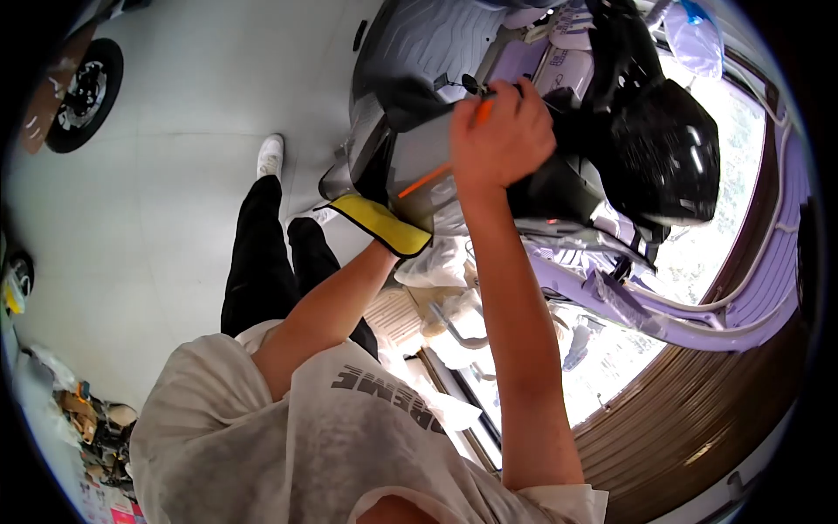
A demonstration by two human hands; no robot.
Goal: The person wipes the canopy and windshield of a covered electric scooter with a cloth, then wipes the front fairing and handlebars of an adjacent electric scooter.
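Note:
A yellow cloth with black edging (pixel 384 224) covers my left hand, hiding its fingers, and lies against the lower edge of a grey scooter's body panel (pixel 419 148). My right hand (pixel 504 135) is above that panel with its fingers curled closed. Something orange (pixel 484 110) shows at its knuckles; what it is, I cannot make out. A thin orange strip (pixel 425 180) runs along the panel between my hands. Beyond my right hand is a glossy black rounded part (pixel 668 153).
The scooter's ridged grey surface (pixel 428 44) is at the top. A purple ribbed part (pixel 751 297) curves along the right by a bright window. On the left are a wheel (pixel 87 96) and, lower down, a pile of assorted items (pixel 96 428). Pale floor tiles lie between.

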